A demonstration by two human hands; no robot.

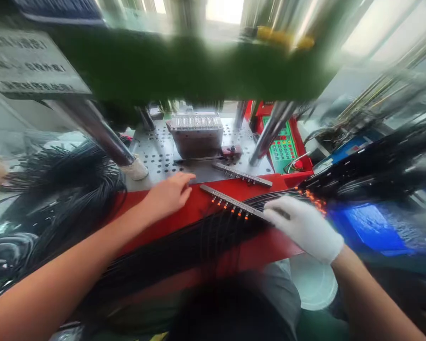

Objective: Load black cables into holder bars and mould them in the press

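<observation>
My right hand (pixel 303 225), in a white glove, pinches the right end of a long narrow metal bar (pixel 234 202). Several orange-tipped cable ends stick out along its near side, with black cables hanging from them. A second, similar metal bar (pixel 242 175) lies behind it, partly over the front edge of the perforated steel plate. My left hand (pixel 172 193) is bare and hovers left of the first bar, thumb and forefinger apart, with nothing in it. A bundle of black cables (pixel 170 244) runs across the red work surface (pixel 133 203) beneath.
A metal mould block (pixel 198 135) stands on the perforated plate (pixel 159 151), between steel columns (pixel 273 130) under a green press head (pixel 199 71). To the right are a red-and-green control panel (pixel 284 144), a blue bin (pixel 376 227) and a white bucket (pixel 314 289). Black cables (pixel 67 189) heap at left.
</observation>
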